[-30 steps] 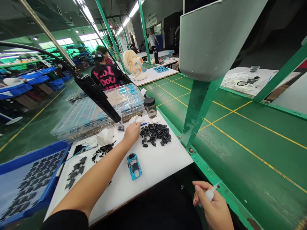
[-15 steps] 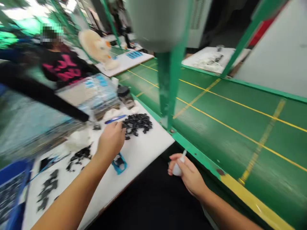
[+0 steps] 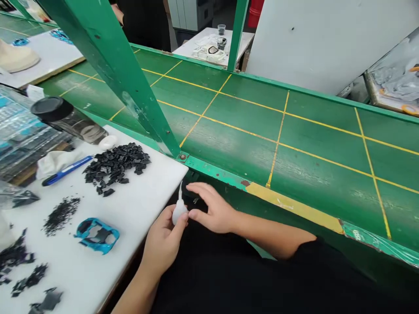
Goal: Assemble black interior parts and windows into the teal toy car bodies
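A small white squeeze bottle (image 3: 180,211) with a thin nozzle points upward over my lap, beside the table edge. My left hand (image 3: 163,237) is closed around the bottle, thumb in front. My right hand (image 3: 214,209) is just to the right of it, with fingers stretched out and apart; its thumb tip comes close to the bottle, and I cannot tell whether it touches. On the white table (image 3: 140,205) to the left lies a blue toy car body (image 3: 97,235) with black inside. Beyond it is a pile of black plastic pieces (image 3: 118,165).
A blue pen-like tool (image 3: 67,170), a dark-lidded clear jar (image 3: 70,117) and scattered small black bits (image 3: 61,216) are on the table. A green post (image 3: 131,83) rises at its far corner. Behind runs a green conveyor belt (image 3: 245,113) with yellow lines.
The squeeze bottle has passed from my right hand to my left. My left hand has left the black pieces and come to my lap. The view has swung right.
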`<state>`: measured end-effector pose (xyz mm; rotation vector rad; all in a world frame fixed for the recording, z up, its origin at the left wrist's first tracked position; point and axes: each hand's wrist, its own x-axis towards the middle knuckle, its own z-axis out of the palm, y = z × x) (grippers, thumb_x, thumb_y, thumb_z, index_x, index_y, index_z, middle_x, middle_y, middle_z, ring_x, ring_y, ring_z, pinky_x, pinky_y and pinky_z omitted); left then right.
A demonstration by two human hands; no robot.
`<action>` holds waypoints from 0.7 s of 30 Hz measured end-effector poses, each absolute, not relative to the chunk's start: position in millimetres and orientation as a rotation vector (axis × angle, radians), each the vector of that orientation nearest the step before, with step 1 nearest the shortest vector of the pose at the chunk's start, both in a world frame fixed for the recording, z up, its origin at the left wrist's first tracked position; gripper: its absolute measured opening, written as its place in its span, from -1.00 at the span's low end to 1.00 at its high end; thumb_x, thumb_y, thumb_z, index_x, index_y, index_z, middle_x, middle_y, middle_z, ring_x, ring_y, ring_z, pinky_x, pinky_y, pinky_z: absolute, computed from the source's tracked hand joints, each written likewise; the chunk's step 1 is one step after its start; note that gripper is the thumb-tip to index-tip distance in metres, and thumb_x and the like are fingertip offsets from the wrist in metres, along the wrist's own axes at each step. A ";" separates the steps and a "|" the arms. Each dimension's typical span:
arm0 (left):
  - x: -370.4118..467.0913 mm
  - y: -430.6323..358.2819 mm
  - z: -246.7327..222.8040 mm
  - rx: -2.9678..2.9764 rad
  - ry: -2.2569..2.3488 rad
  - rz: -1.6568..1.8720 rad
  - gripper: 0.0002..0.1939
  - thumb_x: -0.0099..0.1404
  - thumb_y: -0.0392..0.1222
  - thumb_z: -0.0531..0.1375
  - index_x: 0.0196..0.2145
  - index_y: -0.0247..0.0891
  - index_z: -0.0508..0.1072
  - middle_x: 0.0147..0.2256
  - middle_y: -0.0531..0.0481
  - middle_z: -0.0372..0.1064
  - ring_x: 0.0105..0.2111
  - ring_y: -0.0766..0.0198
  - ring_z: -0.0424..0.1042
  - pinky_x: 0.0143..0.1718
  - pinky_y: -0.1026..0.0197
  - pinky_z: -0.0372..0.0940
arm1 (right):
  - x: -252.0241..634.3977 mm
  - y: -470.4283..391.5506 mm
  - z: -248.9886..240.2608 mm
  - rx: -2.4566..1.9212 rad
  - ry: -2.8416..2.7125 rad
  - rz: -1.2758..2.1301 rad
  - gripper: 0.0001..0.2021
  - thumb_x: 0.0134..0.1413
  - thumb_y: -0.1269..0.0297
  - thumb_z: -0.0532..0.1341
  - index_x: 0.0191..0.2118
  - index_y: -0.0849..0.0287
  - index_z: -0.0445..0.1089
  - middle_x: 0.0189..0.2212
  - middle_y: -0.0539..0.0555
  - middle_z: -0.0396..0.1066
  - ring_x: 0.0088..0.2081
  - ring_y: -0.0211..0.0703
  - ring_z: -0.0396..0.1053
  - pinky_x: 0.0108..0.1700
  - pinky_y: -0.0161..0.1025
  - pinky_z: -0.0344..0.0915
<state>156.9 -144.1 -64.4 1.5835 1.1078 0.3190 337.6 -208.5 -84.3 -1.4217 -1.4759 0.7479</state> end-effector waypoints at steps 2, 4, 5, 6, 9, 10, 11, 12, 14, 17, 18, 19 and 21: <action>150.9 -147.7 -57.7 1.546 1.184 0.376 -0.52 0.32 0.18 0.17 -0.03 -0.26 0.43 -0.21 -0.08 0.48 -0.28 0.20 0.44 -0.16 0.12 0.39 | 361.3 -207.8 -86.0 -1.725 -1.689 0.453 -0.47 0.25 0.02 0.21 0.21 0.26 0.37 0.31 0.41 0.17 0.36 0.30 0.06 0.36 0.26 -0.09; 146.7 -151.8 -51.9 1.497 1.238 0.445 -0.53 0.30 0.18 0.18 -0.05 -0.26 0.45 -0.20 -0.09 0.49 -0.27 0.20 0.43 -0.16 0.13 0.40 | 383.7 -201.8 -87.0 -1.959 -1.835 0.281 -0.48 0.27 0.01 0.20 0.25 0.15 0.35 0.39 0.37 0.04 0.40 0.38 -0.07 0.35 0.37 -0.20; 144.9 -153.3 -50.1 1.473 1.260 0.478 -0.53 0.29 0.19 0.19 -0.07 -0.26 0.46 -0.21 -0.08 0.48 -0.27 0.19 0.43 -0.17 0.14 0.41 | 393.6 -197.3 -87.0 -2.045 -1.886 0.235 -0.46 0.28 -0.01 0.17 0.28 0.10 0.31 0.41 0.33 -0.01 0.41 0.38 -0.09 0.35 0.40 -0.22; 143.0 -154.3 -49.3 1.453 1.270 0.498 -0.52 0.27 0.20 0.20 -0.08 -0.26 0.47 -0.21 -0.09 0.49 -0.26 0.19 0.44 -0.18 0.15 0.41 | 402.7 -192.5 -86.6 -2.122 -1.905 0.189 -0.44 0.29 -0.04 0.16 0.30 0.08 0.28 0.42 0.32 -0.01 0.41 0.38 -0.08 0.34 0.41 -0.22; 134.6 -154.0 -52.1 1.419 1.276 0.527 -0.52 0.23 0.21 0.24 -0.09 -0.24 0.49 -0.19 -0.09 0.50 -0.26 0.18 0.45 -0.20 0.17 0.42 | 425.9 -179.8 -82.4 -2.416 -1.630 -0.078 -0.34 0.30 -0.05 0.13 0.35 0.28 0.19 0.41 0.40 -0.02 0.39 0.44 -0.07 0.33 0.44 -0.23; 130.5 -153.1 -54.2 1.416 1.275 0.528 -0.52 0.22 0.20 0.25 -0.09 -0.24 0.49 -0.19 -0.09 0.50 -0.27 0.19 0.45 -0.20 0.17 0.42 | 432.5 -177.2 -80.3 -2.474 -1.516 -0.161 -0.34 0.30 -0.01 0.14 0.35 0.34 0.17 0.40 0.43 -0.01 0.38 0.44 -0.06 0.33 0.43 -0.23; 126.1 -151.9 -56.5 1.415 1.274 0.527 -0.52 0.22 0.20 0.26 -0.09 -0.24 0.50 -0.20 -0.09 0.50 -0.28 0.20 0.45 -0.20 0.18 0.43 | 438.4 -175.6 -78.0 -2.503 -1.440 -0.206 -0.39 0.30 0.06 0.14 0.32 0.35 0.21 0.38 0.42 0.05 0.37 0.40 0.00 0.33 0.38 -0.19; 121.4 -150.6 -58.8 1.413 1.275 0.527 -0.52 0.22 0.19 0.27 -0.09 -0.24 0.50 -0.20 -0.09 0.50 -0.30 0.21 0.45 -0.20 0.18 0.43 | 443.5 -174.9 -75.6 -2.514 -1.400 -0.210 -0.49 0.30 0.13 0.15 0.25 0.33 0.30 0.33 0.39 0.16 0.32 0.33 0.10 0.33 0.29 -0.09; 112.5 -148.5 -61.7 1.400 1.260 0.529 -0.53 0.22 0.17 0.28 -0.09 -0.25 0.50 -0.24 -0.09 0.49 -0.32 0.22 0.44 -0.23 0.18 0.43 | 450.9 -175.5 -70.6 -2.516 -1.378 -0.150 -0.69 0.29 0.25 0.15 0.05 0.24 0.47 0.12 0.29 0.43 0.14 0.15 0.35 0.21 0.04 0.17; 102.7 -147.4 -60.0 1.362 1.196 0.577 -0.55 0.27 0.15 0.25 -0.08 -0.27 0.49 -0.28 -0.08 0.48 -0.37 0.25 0.42 -0.28 0.20 0.42 | 456.1 -178.0 -62.9 -2.527 -1.335 -0.080 -0.79 0.26 0.30 0.14 -0.17 0.21 0.53 -0.21 0.21 0.57 -0.17 0.06 0.48 -0.16 -0.12 0.32; 100.5 -147.5 -57.9 1.351 1.170 0.588 -0.57 0.30 0.14 0.23 -0.08 -0.27 0.49 -0.28 -0.08 0.47 -0.38 0.26 0.42 -0.28 0.20 0.42 | 456.9 -178.6 -60.4 -2.528 -1.323 -0.066 -0.78 0.25 0.27 0.14 -0.20 0.21 0.53 -0.26 0.22 0.57 -0.24 0.08 0.48 -0.25 -0.13 0.29; 98.4 -147.7 -55.3 1.341 1.149 0.595 -0.58 0.32 0.13 0.21 -0.07 -0.27 0.48 -0.27 -0.08 0.47 -0.39 0.28 0.41 -0.29 0.21 0.41 | 457.5 -178.7 -58.2 -2.545 -1.302 -0.040 -0.76 0.26 0.23 0.14 -0.21 0.20 0.54 -0.32 0.21 0.57 -0.31 0.08 0.48 -0.33 -0.14 0.24; 93.3 -148.3 -49.9 1.319 1.135 0.606 -0.59 0.34 0.11 0.20 -0.05 -0.26 0.46 -0.25 -0.07 0.47 -0.38 0.29 0.42 -0.27 0.21 0.42 | 457.4 -178.0 -54.8 -2.695 -1.201 0.058 -0.65 0.29 0.07 0.09 -0.23 0.16 0.55 -0.44 0.19 0.54 -0.42 0.08 0.44 -0.43 -0.16 0.13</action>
